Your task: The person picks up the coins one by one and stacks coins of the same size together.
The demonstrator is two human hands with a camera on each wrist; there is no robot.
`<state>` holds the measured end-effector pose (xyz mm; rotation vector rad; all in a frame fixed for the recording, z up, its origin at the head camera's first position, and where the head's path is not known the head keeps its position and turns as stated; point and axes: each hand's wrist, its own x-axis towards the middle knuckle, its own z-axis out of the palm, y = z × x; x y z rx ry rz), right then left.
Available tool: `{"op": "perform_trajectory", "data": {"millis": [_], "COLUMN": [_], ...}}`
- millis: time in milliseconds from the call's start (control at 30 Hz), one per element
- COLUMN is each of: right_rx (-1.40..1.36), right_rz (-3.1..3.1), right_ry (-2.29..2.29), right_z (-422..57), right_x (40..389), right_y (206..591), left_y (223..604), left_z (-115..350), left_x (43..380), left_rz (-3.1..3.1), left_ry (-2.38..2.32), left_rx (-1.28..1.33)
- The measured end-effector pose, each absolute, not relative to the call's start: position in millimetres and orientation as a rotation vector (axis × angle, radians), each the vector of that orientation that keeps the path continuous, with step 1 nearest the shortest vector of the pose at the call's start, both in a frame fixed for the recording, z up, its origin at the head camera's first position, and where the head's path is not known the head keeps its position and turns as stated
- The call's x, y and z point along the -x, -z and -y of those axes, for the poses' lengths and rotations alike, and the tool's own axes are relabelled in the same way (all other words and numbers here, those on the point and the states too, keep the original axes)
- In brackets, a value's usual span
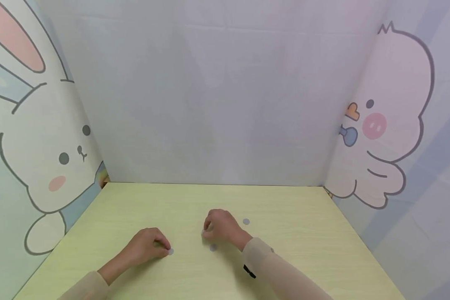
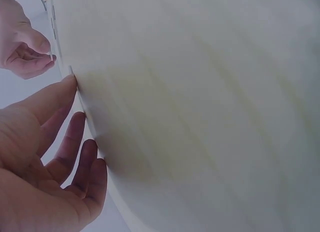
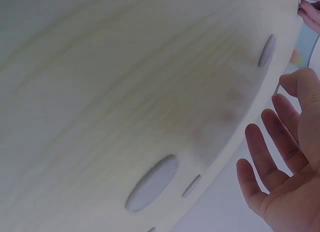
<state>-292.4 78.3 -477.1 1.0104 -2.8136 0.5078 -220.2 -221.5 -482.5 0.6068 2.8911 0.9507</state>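
Observation:
In the head view my left hand (image 1: 146, 246) is low over the table, its thumb and index finger pinching a small flat grey disc (image 1: 171, 251). That disc (image 2: 71, 70) appears nearly edge-on in the left wrist view, right at the fingertips. To the right and slightly farther back, my right hand (image 1: 222, 226) pinches another grey disc (image 1: 204, 232) between thumb and index finger. The right wrist view shows this disc (image 3: 277, 88) as a thin tilted edge, with the other fingers spread loosely. A loose disc (image 1: 213, 247) lies on the table just in front of the right hand.
Another grey disc (image 1: 246, 221) lies to the right of the right hand. The right wrist view shows several discs on the light wood-grain table (image 1: 285, 204). A pale curtain (image 1: 225, 104) hangs behind, with cartoon-printed cloth (image 1: 393, 125) at both sides.

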Motion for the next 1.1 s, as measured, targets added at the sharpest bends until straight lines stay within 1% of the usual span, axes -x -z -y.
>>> {"op": "perform_trajectory", "data": {"millis": [267, 1100], "right_rx": [-1.053, -1.206], "right_rz": [2.798, 2.707], "right_ry": [-0.515, -0.523], "right_z": [-68, -29], "right_x": [285, 265], "right_y": [474, 482], "left_y": [483, 480], "left_z": [222, 221], "left_x": [221, 221], "left_rz": [-2.896, -2.889], "left_ry": [-0.948, -0.956], "left_rx": [-0.625, -0.617]}}
